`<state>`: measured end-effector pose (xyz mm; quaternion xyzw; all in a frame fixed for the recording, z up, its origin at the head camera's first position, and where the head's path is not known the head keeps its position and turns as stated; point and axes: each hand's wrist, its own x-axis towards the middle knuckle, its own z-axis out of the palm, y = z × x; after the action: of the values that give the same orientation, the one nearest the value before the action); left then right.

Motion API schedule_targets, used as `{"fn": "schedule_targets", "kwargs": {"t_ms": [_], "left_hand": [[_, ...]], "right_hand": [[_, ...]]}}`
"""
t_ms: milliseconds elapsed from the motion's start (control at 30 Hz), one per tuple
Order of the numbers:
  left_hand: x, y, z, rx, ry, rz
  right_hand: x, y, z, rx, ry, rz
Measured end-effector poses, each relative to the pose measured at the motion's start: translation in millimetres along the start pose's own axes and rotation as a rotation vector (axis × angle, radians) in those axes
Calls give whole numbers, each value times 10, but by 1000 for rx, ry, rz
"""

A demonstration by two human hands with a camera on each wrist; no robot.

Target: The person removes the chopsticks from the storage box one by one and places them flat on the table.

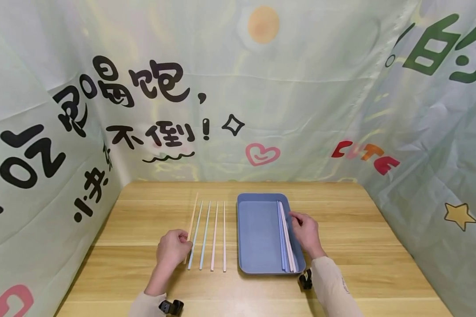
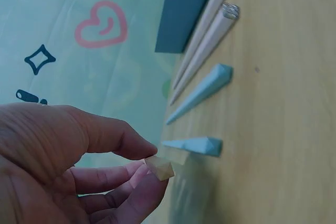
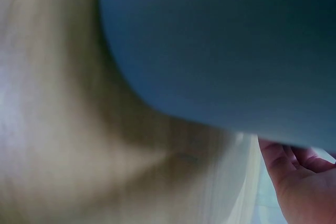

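Observation:
Thumb and fingers of my left hand [image 1: 173,247] pinch a yellow chopstick [image 1: 192,215]; its faceted thick end pokes out between the fingertips in the left wrist view. Just right of it lie two light blue chopsticks [image 1: 205,235], then two pale pink chopsticks [image 1: 224,237], roughly parallel on the table. A blue rectangular tray [image 1: 258,273] stands further right. Along its right side lie blue chopsticks [image 1: 280,233] and pale pink chopsticks [image 1: 288,240]. My right hand [image 1: 307,233] holds the tray's right rim with curled fingers, partly hidden behind the tray wall in the right wrist view.
The wooden table [image 1: 353,220] extends to both sides of the tray and chopsticks. Printed cloth [image 1: 222,101] hangs around its back and sides. A small black device is strapped at each sleeve cuff.

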<state>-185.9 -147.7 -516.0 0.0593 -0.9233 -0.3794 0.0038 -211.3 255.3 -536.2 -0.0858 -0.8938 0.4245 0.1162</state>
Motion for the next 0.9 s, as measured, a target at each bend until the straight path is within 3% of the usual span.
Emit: {"fn": "schedule_targets", "kwargs": {"t_ms": [233,467,900], "left_hand": [[-22,-70,-7,28,1,8],[-11,-101,-18,57,-10,-26],[-24,-124,-2,51,-13,-18]], "right_hand": [[0,-9,-1,-3,5,-9],[-1,-16,-2,-3,4,-10],[-10,-8,0,-5,3,-4]]}}
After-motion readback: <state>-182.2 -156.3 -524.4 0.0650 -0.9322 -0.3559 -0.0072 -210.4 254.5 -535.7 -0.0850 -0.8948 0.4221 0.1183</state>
